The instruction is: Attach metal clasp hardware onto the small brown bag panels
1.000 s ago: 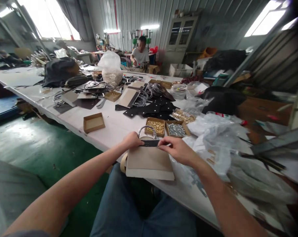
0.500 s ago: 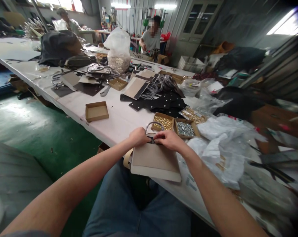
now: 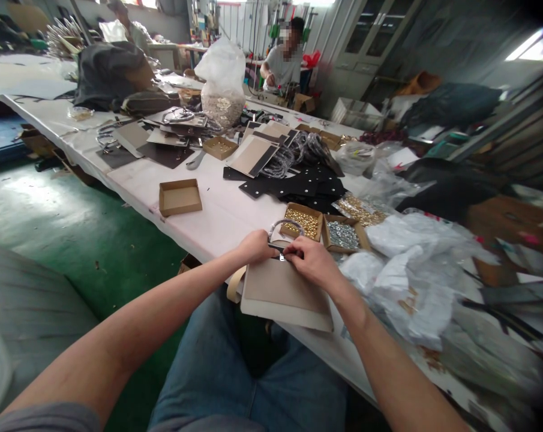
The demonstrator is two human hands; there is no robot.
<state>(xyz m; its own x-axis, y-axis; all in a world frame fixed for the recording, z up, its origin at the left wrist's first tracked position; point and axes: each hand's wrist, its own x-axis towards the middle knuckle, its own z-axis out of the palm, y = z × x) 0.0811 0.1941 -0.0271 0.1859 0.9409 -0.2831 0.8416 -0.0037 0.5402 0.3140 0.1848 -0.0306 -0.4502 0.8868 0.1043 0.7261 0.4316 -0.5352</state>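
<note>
A flat beige bag panel (image 3: pixel 287 294) lies at the table's front edge, with a dark strip along its top and a grey loop handle (image 3: pixel 287 224) above. My left hand (image 3: pixel 256 247) is closed on the panel's upper left edge, thumb on the dark strip. A small silvery metal piece (image 3: pixel 282 257) shows on that strip between my hands. Just right of it, my right hand (image 3: pixel 311 258) has its fingertips pinched together at the strip; what they hold is too small to make out. Right behind the handle stands a cardboard box of gold-coloured fasteners (image 3: pixel 305 222).
Beside it is a box of silver washers (image 3: pixel 343 235). White plastic bags (image 3: pixel 406 264) crowd the right side. A shallow cardboard box (image 3: pixel 180 197) stands at the left edge. Black studded pieces (image 3: pixel 293 187) and handled panels (image 3: pixel 253 155) lie farther back. A co-worker (image 3: pixel 282 63) sits beyond.
The view has shifted a little. My right hand's fingers have curled in more, and the silvery piece on the strip now shows more plainly. My left hand keeps its hold on the panel.
</note>
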